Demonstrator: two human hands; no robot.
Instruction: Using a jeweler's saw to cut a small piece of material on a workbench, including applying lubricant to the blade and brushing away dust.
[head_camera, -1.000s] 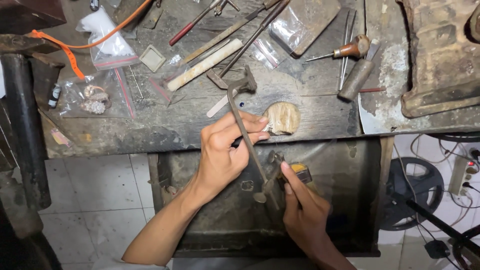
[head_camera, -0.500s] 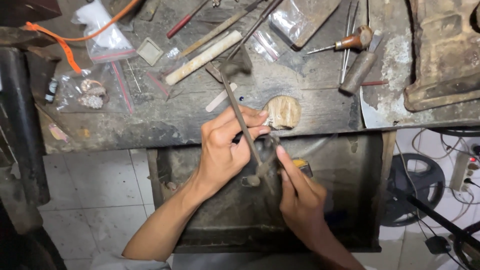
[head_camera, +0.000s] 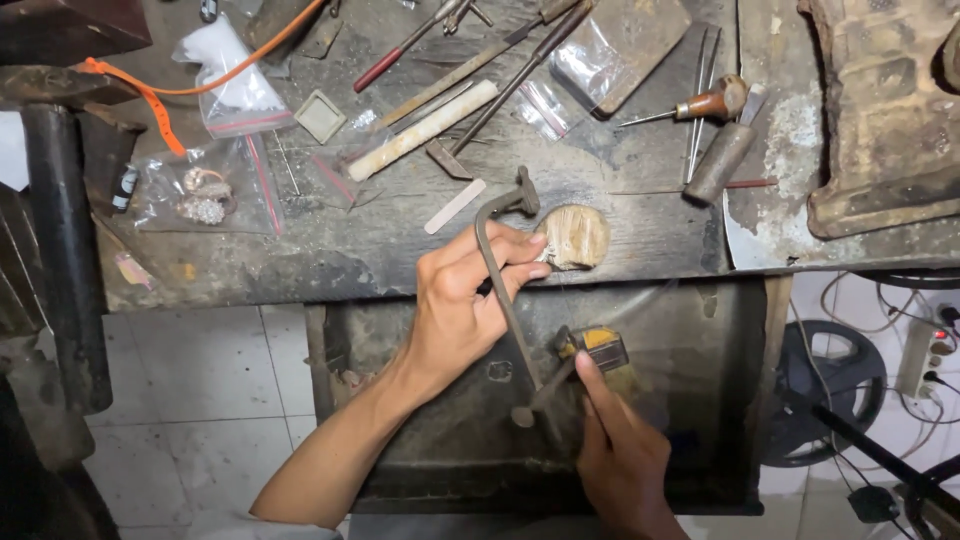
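My left hand (head_camera: 465, 305) reaches up from the lower left. Its fingertips are pinched together against a round wooden peg (head_camera: 578, 236) that sticks out of the workbench's front edge. They hold something small that the fingers mostly hide. A dark metal saw frame (head_camera: 498, 290) runs steeply from near the peg down across my left fingers. My right hand (head_camera: 620, 460) comes up from below and grips the frame's yellowish handle (head_camera: 597, 350), with the index finger stretched along it.
The worn wooden workbench (head_camera: 330, 255) carries files, a wood-handled awl (head_camera: 700, 105), a pale stick (head_camera: 420, 132), small plastic bags (head_camera: 200, 190) and an orange strap (head_camera: 150, 95). A dark catch tray (head_camera: 700, 400) hangs under the bench. Tiled floor, cables and a power strip (head_camera: 925, 350) lie at the right.
The saw frame slid away from me along its stroke and has now come back down towards me, with my right hand lower. My left hand stays pinched at the peg.
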